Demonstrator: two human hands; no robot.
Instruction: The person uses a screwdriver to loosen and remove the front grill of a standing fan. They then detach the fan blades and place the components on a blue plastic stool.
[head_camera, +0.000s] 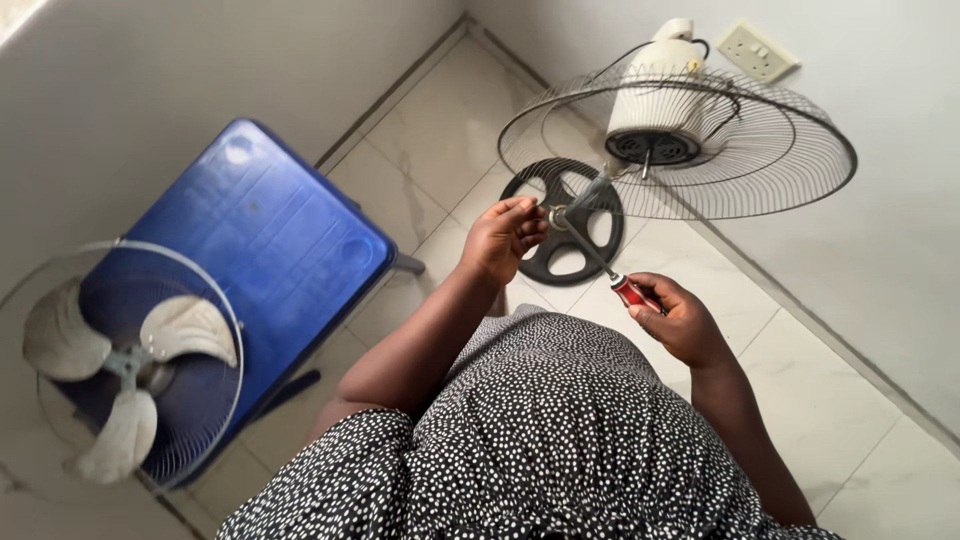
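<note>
My left hand (503, 238) grips the top of the fan's metal stand pole (562, 218) just below the rear wire guard (700, 180). A screwdriver (610, 270) with a red handle is in my right hand (680, 320), its tip set against the pole collar by my left fingers. The white motor housing (655, 105) sits in the middle of the rear guard. Below it on the floor lies the round black fan base (565, 225).
A blue plastic table (260, 240) stands at the left, bearing a front wire guard (215, 330) and a grey three-blade fan blade (125, 365). White walls meet in the corner, with a wall socket (757, 50) at top right. The floor is pale tile.
</note>
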